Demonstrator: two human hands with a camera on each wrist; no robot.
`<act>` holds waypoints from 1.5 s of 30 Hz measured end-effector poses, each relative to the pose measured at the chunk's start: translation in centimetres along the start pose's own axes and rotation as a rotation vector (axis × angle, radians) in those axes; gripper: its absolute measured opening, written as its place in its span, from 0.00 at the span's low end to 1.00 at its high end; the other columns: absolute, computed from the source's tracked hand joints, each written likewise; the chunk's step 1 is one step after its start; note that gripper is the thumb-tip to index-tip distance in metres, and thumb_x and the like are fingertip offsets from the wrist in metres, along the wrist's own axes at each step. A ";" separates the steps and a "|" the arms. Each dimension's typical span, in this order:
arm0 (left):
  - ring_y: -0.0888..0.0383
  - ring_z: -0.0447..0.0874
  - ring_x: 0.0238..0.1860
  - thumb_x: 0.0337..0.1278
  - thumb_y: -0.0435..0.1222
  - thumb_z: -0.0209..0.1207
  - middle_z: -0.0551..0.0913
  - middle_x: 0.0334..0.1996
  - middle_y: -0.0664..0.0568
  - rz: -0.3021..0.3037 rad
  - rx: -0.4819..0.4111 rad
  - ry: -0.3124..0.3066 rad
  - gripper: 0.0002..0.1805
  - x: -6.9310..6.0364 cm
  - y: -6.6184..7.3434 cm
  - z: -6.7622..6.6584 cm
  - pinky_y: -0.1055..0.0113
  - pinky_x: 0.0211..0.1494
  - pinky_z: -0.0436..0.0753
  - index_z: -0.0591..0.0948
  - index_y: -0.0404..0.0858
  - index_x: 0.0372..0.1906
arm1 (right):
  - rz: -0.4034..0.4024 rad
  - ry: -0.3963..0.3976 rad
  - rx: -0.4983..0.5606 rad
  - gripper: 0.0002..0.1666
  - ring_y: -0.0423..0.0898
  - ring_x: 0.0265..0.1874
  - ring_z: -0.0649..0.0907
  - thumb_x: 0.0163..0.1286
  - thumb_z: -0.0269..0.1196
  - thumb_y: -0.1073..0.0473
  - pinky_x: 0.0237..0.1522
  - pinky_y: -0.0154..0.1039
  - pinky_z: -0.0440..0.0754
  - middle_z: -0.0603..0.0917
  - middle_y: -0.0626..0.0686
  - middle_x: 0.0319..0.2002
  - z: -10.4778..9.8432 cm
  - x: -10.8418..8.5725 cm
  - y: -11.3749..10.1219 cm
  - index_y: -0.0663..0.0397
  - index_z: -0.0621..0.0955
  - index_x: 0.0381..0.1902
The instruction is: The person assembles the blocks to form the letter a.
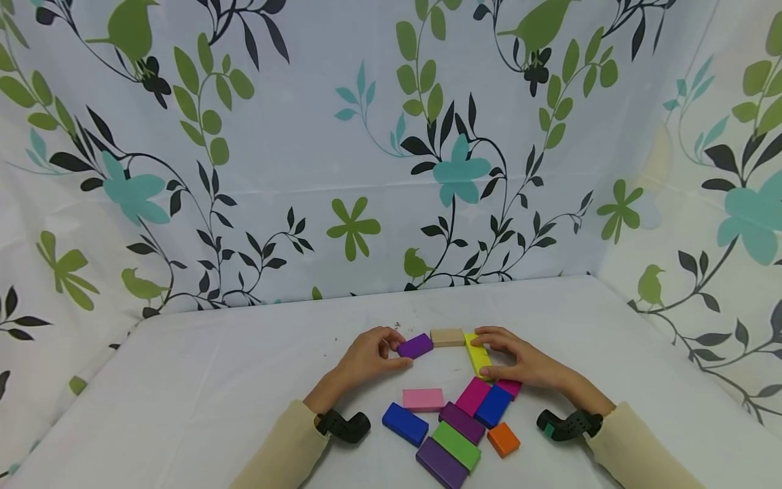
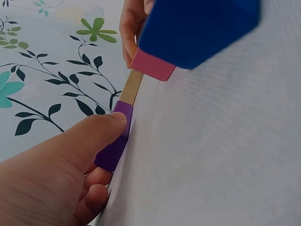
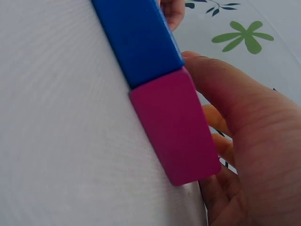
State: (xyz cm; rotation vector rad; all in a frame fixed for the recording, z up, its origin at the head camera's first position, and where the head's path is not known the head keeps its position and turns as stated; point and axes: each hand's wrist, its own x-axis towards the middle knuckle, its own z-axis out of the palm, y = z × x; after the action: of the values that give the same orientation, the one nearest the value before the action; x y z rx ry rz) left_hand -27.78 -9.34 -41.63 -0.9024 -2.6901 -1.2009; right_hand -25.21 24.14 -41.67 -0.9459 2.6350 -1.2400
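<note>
My left hand (image 1: 365, 358) pinches a small purple block (image 1: 415, 346) between thumb and fingers; the left wrist view shows the thumb on its face. That block's right end meets a plain wooden block (image 1: 447, 337). At the other end of the wooden block stands a yellow block (image 1: 477, 356), slanting toward me. My right hand (image 1: 522, 358) grips this yellow block, fingers at its far end and thumb near its close end. Just below the yellow block lie a magenta block (image 1: 473, 396) and a blue block (image 1: 493, 406). In the right wrist view another magenta block (image 3: 176, 132) hides the yellow one.
Nearer to me lie a pink block (image 1: 423, 400), another blue block (image 1: 406, 424), a dark purple block (image 1: 461, 423), a green block (image 1: 456, 446), a larger purple block (image 1: 442, 463) and an orange block (image 1: 504, 440). A patterned curtain (image 1: 293, 170) hangs behind the white table (image 1: 232, 380).
</note>
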 end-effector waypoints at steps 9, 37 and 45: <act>0.63 0.71 0.29 0.50 0.43 0.71 0.77 0.32 0.55 -0.006 0.008 0.002 0.20 0.0 0.0 0.0 0.72 0.33 0.71 0.82 0.38 0.45 | 0.006 0.008 -0.002 0.25 0.65 0.66 0.68 0.69 0.63 0.56 0.62 0.62 0.67 0.64 0.63 0.69 0.0 0.0 -0.1 0.53 0.76 0.62; 0.60 0.74 0.34 0.64 0.40 0.62 0.78 0.37 0.54 0.004 0.024 0.009 0.14 0.2 3.1 -0.6 0.72 0.28 0.74 0.81 0.38 0.50 | 0.028 0.021 -0.022 0.25 0.63 0.66 0.68 0.69 0.63 0.53 0.62 0.63 0.66 0.64 0.60 0.70 -0.1 -0.2 0.1 0.51 0.76 0.62; 0.60 0.75 0.37 0.63 0.40 0.62 0.77 0.34 0.57 0.044 0.084 -0.063 0.11 0.1 4.6 -0.1 0.71 0.36 0.75 0.81 0.40 0.47 | -0.012 0.014 -0.023 0.25 0.63 0.66 0.67 0.69 0.63 0.56 0.62 0.62 0.67 0.64 0.61 0.70 0.0 -0.1 0.3 0.52 0.76 0.62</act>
State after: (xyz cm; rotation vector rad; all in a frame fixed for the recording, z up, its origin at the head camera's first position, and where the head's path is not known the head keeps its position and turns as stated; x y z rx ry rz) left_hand -25.43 -7.00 -38.51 -0.9989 -2.7304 -1.0602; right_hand -25.26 24.37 -41.89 -0.9607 2.6642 -1.2263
